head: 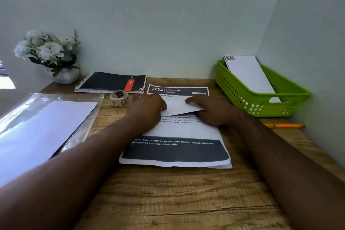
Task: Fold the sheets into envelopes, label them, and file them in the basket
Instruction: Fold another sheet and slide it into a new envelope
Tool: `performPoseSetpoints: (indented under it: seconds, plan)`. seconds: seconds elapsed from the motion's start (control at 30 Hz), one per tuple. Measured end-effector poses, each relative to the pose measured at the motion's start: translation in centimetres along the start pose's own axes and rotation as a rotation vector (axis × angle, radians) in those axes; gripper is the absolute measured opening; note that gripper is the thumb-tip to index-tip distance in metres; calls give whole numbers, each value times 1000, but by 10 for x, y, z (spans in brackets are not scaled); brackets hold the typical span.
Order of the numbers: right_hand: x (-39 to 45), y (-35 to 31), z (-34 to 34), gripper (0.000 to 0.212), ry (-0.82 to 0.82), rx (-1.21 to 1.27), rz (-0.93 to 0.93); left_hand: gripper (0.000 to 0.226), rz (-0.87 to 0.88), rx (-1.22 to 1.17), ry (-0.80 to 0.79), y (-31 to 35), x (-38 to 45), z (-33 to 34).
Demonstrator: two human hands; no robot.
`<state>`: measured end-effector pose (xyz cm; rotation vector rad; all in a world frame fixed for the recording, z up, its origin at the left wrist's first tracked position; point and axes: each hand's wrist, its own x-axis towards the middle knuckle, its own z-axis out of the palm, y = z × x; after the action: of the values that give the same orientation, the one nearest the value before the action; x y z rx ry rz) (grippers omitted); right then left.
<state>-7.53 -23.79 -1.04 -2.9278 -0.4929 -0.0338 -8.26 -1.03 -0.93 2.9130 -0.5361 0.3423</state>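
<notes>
In the middle of the desk (168,201), on top of the printed instruction page (175,152), lay the white sheet (177,106) you were folding. Your left hand (149,107) rested on its left end with the fingers bent down onto the paper, and your right hand (214,110) lay on its right end, fingers stretched forward and close together, pressing flat along the upper edge. I could not tell whether either thumb was tucked under the paper. The near edge of the sheet ran at a slant, so I judged a fold was in progress and not yet creased into a finished envelope.

One envelope (248,76), with a small label at its top corner, already leaned in the green basket (242,97) at the right back corner. More blank paper (46,132) waited in a clear plastic sleeve (82,97) to your left, so most of the work appeared to be left: finishing this fold, labelling, filing, then the rest of the stack.

The roll of labels (119,98) sat just beside your left hand, in front of the notebook (112,83), with the flower pot (63,76) well behind. The orange pen (283,125) lay near the basket's front. A wall closed the right side tight against the basket; the near half of the desk gave you room.
</notes>
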Motion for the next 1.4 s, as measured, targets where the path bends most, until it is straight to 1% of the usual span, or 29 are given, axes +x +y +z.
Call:
performPoseSetpoints:
  seconds: [0.1,0.17,0.27,0.33,0.4,0.47,0.53,0.7,0.8,0.93,1.13,1.27,1.33,1.4]
  plan:
    - [-1,-5,-3,52,-38,-6,10,45,6,-13,-10,2,0,0]
    - [-2,-6,-2,51,-69,-5,2,43,42,-40,-12,1,1,5]
    - [-2,-10,-1,58,-143,13,-12,37,97,-127,-90,4,2,14]
    - [-3,-14,-2,64,-168,4,-3,40,115,-92,-139,6,3,19]
    - [-4,-17,-1,61,-134,12,-1,43,111,-44,-141,7,5,22]
    - [-1,-21,4,54,-57,21,-31,43,103,-25,-139,8,7,23]
    - [1,-27,9,49,-16,36,-69,43,69,-25,-163,10,10,22]
    - [3,-35,12,42,1,76,-104,40,41,17,-167,17,12,21]
    - [6,-33,15,47,-46,69,-81,40,40,37,-173,17,14,19]
    - [9,-31,17,56,-82,60,-47,36,22,83,-141,12,17,15]
    - [7,-30,16,55,-73,88,-54,30,-30,57,-121,-1,19,9]
    - [6,-29,16,55,-72,114,-58,28,-78,96,-55,-10,16,8]
    - [6,-27,15,55,-64,129,-59,29,-49,123,-12,-16,15,11]
    - [6,-26,14,55,-54,134,-61,29,7,83,26,-18,15,16]
